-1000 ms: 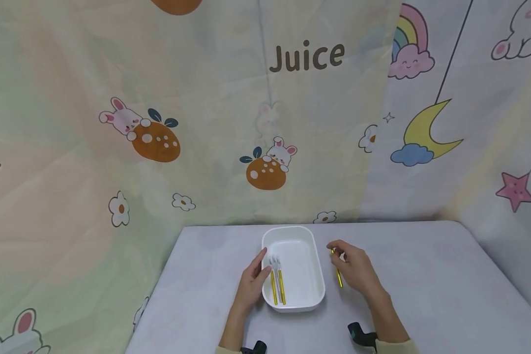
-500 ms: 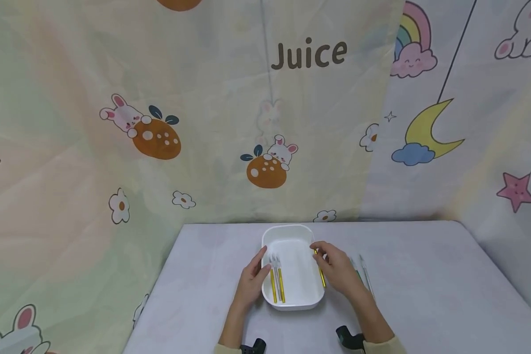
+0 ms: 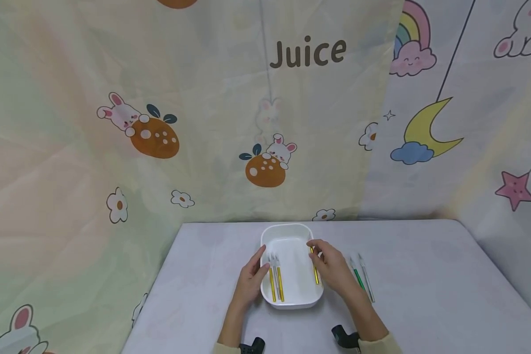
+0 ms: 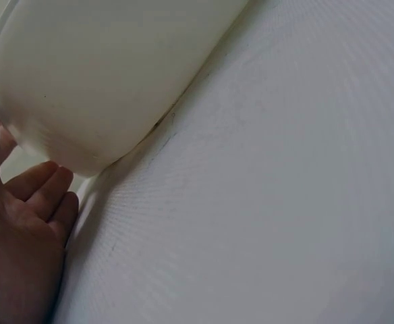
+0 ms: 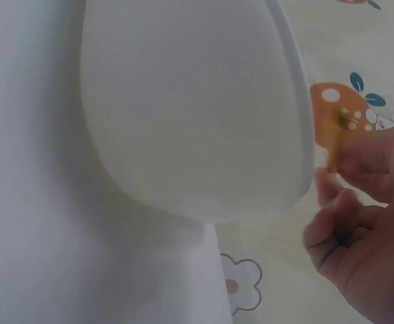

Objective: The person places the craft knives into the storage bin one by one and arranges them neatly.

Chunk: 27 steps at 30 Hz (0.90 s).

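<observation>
My left hand (image 3: 249, 282) rests at the left side of the white tray (image 3: 298, 306), its thumb reaching over the rim. In the left wrist view its fingers lie against the tray's outer wall. Inside the tray, on the left, forks (image 3: 274, 285) with yellow handles lie side by side, tines pointing away. My right hand (image 3: 329, 265) pinches a piece of cutlery with a yellow handle (image 3: 316, 275) over the tray's right side. Its handle hangs down toward me, and its head is hidden by my fingers. The right wrist view shows the yellow handle blurred between my fingertips.
To the right of the tray, beside my right forearm, lie a green-handled utensil (image 3: 358, 279) and a silver one (image 3: 366, 275). A white cloth covers the table (image 3: 425, 285). Printed curtains (image 3: 212, 123) hang behind its far edge.
My right hand has moved left, bringing the yellow-handled cutlery from beside the tray to over its right side. The green and silver utensils have come into view behind it. My left hand stays at the tray.
</observation>
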Each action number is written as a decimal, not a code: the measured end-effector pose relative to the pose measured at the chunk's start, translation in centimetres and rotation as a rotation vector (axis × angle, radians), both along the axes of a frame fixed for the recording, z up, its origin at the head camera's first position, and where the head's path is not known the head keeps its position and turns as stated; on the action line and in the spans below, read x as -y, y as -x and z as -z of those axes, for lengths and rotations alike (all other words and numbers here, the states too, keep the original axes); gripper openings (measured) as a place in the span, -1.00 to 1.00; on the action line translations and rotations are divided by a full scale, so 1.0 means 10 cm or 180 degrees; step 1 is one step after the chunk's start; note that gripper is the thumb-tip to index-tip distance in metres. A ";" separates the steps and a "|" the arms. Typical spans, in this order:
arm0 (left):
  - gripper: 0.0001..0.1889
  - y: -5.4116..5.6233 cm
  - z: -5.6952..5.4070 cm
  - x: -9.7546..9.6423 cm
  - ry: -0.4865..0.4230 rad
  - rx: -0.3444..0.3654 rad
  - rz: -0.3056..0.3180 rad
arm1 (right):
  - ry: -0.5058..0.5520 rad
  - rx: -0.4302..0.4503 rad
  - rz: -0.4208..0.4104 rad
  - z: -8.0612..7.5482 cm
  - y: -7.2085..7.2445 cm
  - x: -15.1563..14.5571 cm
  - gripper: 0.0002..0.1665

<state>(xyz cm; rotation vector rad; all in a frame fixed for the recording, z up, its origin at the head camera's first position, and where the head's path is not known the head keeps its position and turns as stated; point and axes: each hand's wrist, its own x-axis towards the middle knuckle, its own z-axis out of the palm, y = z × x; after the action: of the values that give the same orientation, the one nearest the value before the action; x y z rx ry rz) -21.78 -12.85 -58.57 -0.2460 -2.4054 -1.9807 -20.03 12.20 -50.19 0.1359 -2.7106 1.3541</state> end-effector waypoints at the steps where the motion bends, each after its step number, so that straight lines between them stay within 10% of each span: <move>1: -0.43 0.00 0.00 0.00 0.0017 0.0005 -0.0010 | -0.0010 -0.0002 -0.0017 0.00 0.00 0.01 -0.54; 27: -0.44 0.01 -0.01 0.00 -0.0033 0.0006 0.0029 | 0.0241 -0.0058 -0.0599 0.05 -0.03 0.42 -0.41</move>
<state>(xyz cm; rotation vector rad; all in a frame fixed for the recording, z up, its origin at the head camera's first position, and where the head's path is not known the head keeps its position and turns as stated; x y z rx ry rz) -21.88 -12.85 -58.45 -0.2553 -2.3990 -1.9975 -19.70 7.96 -50.66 0.4039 -2.6839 1.4930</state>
